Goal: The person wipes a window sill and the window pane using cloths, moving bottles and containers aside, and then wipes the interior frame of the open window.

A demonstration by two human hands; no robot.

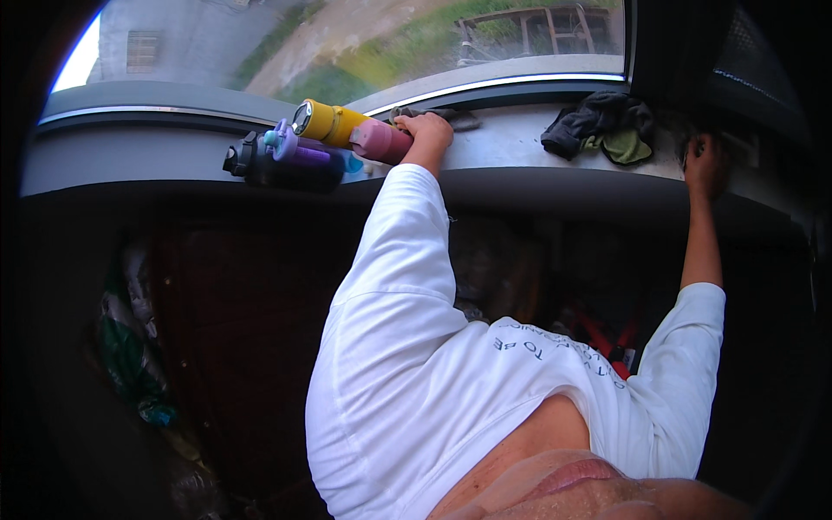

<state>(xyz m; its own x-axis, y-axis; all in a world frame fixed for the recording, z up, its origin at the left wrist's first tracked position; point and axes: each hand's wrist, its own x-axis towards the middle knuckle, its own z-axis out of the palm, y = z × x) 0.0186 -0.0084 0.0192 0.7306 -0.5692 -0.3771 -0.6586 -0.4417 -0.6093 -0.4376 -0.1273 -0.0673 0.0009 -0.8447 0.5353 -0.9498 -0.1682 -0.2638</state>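
Note:
My left hand (429, 132) is at the window sill (500, 143), its fingers curled against the base end of a pink bottle (382, 141) and a grey cloth-like item (459, 119) behind it. Whether the fingers grip either one is hidden. A yellow bottle (339, 125) lies just left of the pink one. Far to the right, my right hand (705, 168) reaches onto the shadowed end of the sill, fingers bent around or against something dark that I cannot make out. Nearest to it is a crumpled dark cloth item with green parts (601, 128).
A large black bottle (286, 166) and a purple bottle (300, 151) stand at the sill's left, close to its front edge. Behind the sill is a window (364, 52). Below, in shadow, are a dark red panel (247, 338), green plastic wrapping (127, 351) and red straps (601, 338).

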